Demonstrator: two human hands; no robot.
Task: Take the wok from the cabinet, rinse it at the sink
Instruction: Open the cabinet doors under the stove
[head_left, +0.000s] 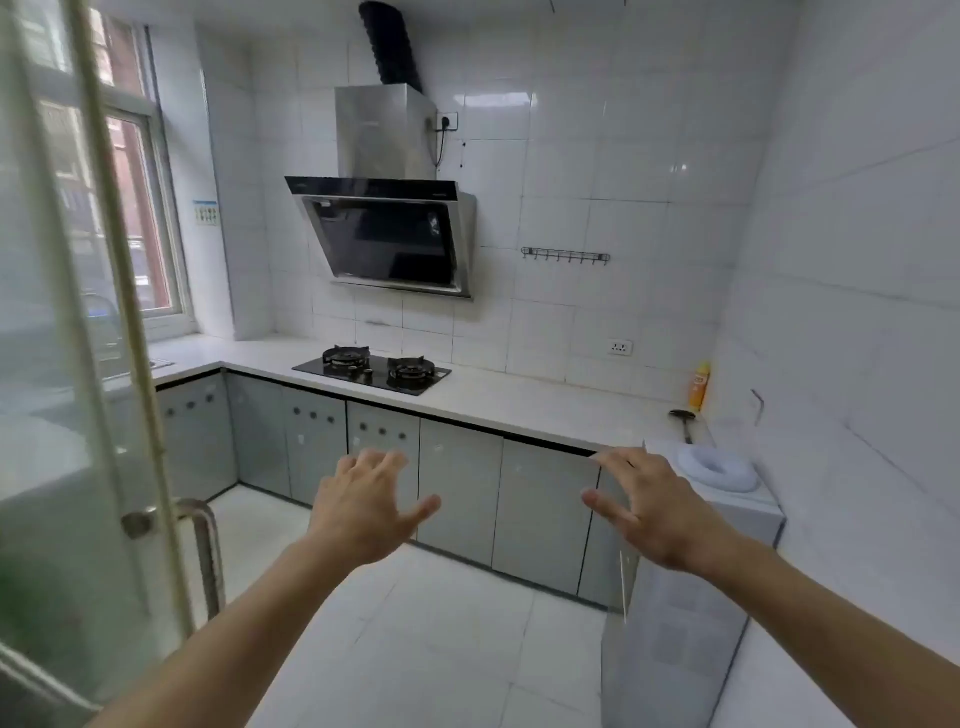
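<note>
While my left hand and right hand hang spread and empty, the glossy grey cabinet doors stand flat and closed below the smooth white countertop; no wok shows.

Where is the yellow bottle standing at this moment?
In the head view, the yellow bottle stands at the far right end of the countertop, in the corner against the tiled wall, just behind a black ladle.
</note>
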